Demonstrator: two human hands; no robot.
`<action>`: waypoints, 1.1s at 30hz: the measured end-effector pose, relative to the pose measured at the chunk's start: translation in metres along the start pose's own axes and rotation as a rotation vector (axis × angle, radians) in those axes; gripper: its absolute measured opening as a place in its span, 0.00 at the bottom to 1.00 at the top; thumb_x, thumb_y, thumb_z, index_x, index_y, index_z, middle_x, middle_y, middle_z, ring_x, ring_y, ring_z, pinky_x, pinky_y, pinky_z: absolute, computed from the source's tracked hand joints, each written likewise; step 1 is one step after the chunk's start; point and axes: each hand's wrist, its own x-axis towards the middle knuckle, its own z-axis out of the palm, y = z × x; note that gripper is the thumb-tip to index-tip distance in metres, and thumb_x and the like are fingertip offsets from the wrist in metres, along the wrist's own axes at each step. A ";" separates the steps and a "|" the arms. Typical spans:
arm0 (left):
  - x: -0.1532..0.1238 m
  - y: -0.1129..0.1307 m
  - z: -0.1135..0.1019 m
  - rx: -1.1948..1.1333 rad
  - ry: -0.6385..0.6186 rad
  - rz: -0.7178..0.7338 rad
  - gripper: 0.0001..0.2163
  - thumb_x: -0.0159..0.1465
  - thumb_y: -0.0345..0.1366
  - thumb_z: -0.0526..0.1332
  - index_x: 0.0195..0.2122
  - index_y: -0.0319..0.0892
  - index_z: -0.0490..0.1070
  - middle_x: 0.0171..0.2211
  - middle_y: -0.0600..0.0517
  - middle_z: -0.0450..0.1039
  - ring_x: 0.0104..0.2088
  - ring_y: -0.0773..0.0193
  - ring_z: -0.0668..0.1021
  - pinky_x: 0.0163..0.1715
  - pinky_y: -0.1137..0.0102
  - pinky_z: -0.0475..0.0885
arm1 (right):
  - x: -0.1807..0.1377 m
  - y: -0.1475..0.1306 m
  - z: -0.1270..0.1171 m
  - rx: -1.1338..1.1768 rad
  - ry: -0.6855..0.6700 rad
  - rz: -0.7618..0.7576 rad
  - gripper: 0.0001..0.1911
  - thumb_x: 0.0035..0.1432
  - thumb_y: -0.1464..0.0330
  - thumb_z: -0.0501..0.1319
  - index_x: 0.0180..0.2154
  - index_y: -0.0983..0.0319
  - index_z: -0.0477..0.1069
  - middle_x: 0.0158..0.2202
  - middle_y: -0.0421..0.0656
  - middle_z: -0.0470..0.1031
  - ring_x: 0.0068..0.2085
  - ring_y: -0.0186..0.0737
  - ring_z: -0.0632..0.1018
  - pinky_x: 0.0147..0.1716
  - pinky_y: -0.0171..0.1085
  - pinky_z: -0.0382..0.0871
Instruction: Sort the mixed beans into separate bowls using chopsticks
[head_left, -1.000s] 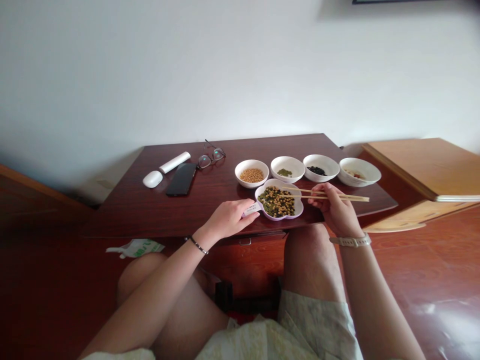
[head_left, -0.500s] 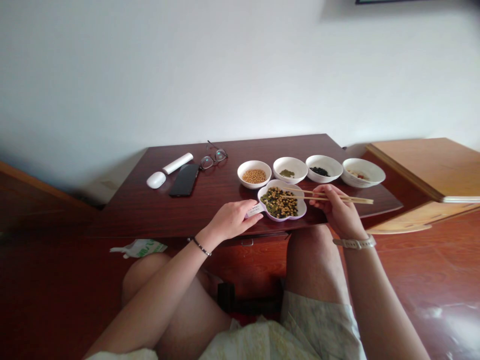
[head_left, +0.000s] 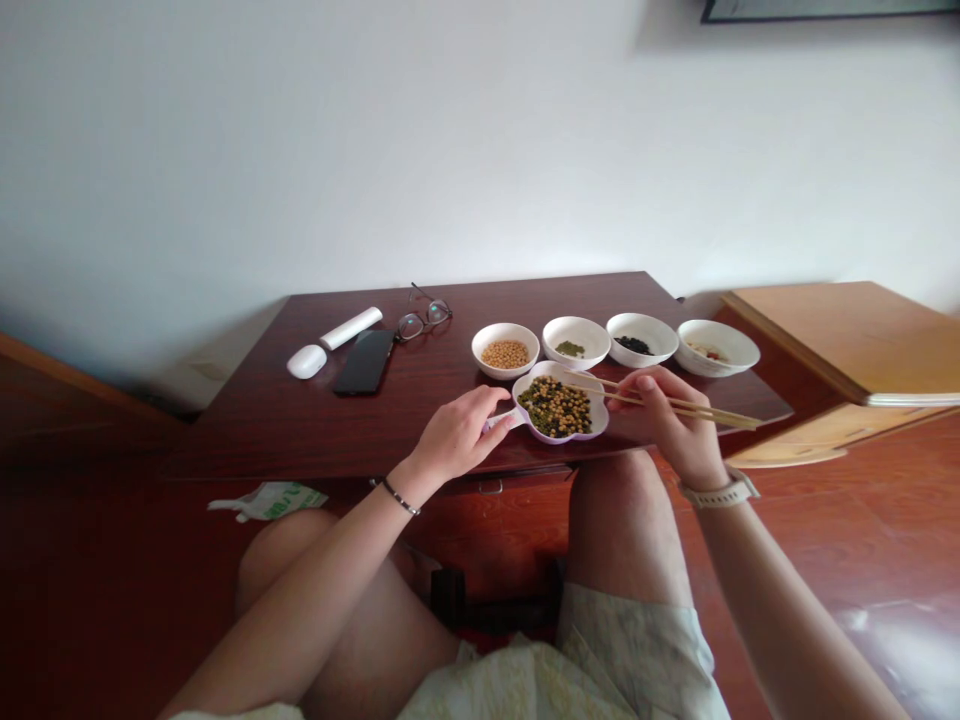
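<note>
My left hand (head_left: 461,432) grips the short handle of a white, purple-edged scalloped dish (head_left: 598,412) near the table's front edge. In the dish lie mixed beans (head_left: 556,408), yellow, black and green. My right hand (head_left: 671,425) is closed on a pair of wooden chopsticks (head_left: 712,411), their tips over the dish at its far side. Behind the dish stand white bowls in a row: one with yellow soybeans (head_left: 505,354), one with small green beans (head_left: 570,348), one with black beans (head_left: 634,345), and a right-hand bowl (head_left: 739,345) with a few pale and reddish bits.
On the table's left lie a black phone (head_left: 364,362), eyeglasses (head_left: 424,319), a white oblong case (head_left: 351,327) and a rounded white case (head_left: 307,362). A wooden cabinet (head_left: 840,330) stands right of the dark table (head_left: 420,380). A plastic bag (head_left: 281,500) is below the front edge.
The chopsticks have tilted, their rear ends lower and further right, as my right hand turned slightly. My left hand stays at the dish's handle. The whole view has shifted a little.
</note>
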 end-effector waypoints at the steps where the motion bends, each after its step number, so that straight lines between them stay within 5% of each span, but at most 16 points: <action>1: -0.001 0.002 -0.001 0.041 0.104 0.036 0.15 0.80 0.47 0.54 0.58 0.43 0.70 0.48 0.46 0.80 0.47 0.59 0.81 0.46 0.65 0.76 | 0.002 -0.012 0.002 -0.140 -0.036 -0.130 0.19 0.74 0.52 0.62 0.41 0.59 0.81 0.39 0.47 0.81 0.40 0.42 0.82 0.44 0.41 0.79; 4: -0.005 0.019 0.000 0.165 0.388 0.254 0.11 0.76 0.37 0.58 0.57 0.43 0.69 0.45 0.47 0.79 0.45 0.58 0.79 0.48 0.62 0.75 | 0.016 -0.046 0.014 -0.435 -0.119 -0.446 0.12 0.78 0.61 0.58 0.46 0.58 0.79 0.46 0.47 0.79 0.46 0.43 0.80 0.47 0.44 0.76; 7: -0.011 0.047 0.006 0.254 0.356 0.603 0.16 0.74 0.38 0.62 0.61 0.47 0.70 0.50 0.50 0.81 0.49 0.60 0.79 0.53 0.61 0.75 | 0.035 -0.064 0.039 -0.729 -0.192 -0.627 0.12 0.79 0.63 0.55 0.50 0.59 0.77 0.50 0.49 0.75 0.46 0.44 0.78 0.44 0.45 0.75; 10: -0.012 0.074 0.015 0.326 0.340 0.768 0.16 0.73 0.38 0.65 0.62 0.51 0.73 0.64 0.53 0.76 0.61 0.61 0.76 0.64 0.62 0.73 | 0.050 -0.069 0.069 -0.935 -0.268 -0.740 0.10 0.79 0.67 0.55 0.51 0.61 0.75 0.53 0.52 0.72 0.48 0.46 0.74 0.40 0.43 0.72; 16: 0.000 0.095 0.024 0.362 0.308 0.637 0.23 0.75 0.42 0.64 0.70 0.53 0.68 0.76 0.54 0.64 0.76 0.57 0.63 0.75 0.59 0.66 | 0.061 -0.067 0.100 -1.096 -0.379 -0.849 0.13 0.75 0.76 0.53 0.53 0.61 0.72 0.53 0.53 0.71 0.49 0.48 0.69 0.34 0.41 0.67; 23: 0.006 0.102 0.016 0.387 0.326 0.588 0.22 0.76 0.46 0.60 0.70 0.55 0.67 0.75 0.54 0.65 0.78 0.55 0.61 0.78 0.53 0.58 | 0.055 -0.062 0.102 -1.132 -0.400 -0.797 0.13 0.73 0.76 0.55 0.55 0.61 0.71 0.54 0.53 0.71 0.49 0.48 0.69 0.36 0.42 0.69; 28: 0.005 0.071 0.005 0.315 0.501 0.528 0.24 0.76 0.47 0.58 0.70 0.50 0.64 0.73 0.48 0.67 0.74 0.54 0.66 0.76 0.51 0.58 | 0.051 -0.049 0.096 -1.021 -0.363 -0.898 0.11 0.76 0.67 0.57 0.55 0.61 0.74 0.56 0.53 0.72 0.51 0.47 0.71 0.46 0.45 0.74; 33: 0.005 0.032 -0.003 0.268 0.638 0.486 0.23 0.77 0.51 0.50 0.69 0.53 0.62 0.65 0.46 0.73 0.66 0.51 0.73 0.66 0.51 0.68 | 0.053 -0.025 0.084 -0.967 -0.304 -1.043 0.12 0.78 0.69 0.55 0.54 0.60 0.76 0.56 0.51 0.75 0.55 0.46 0.74 0.51 0.45 0.74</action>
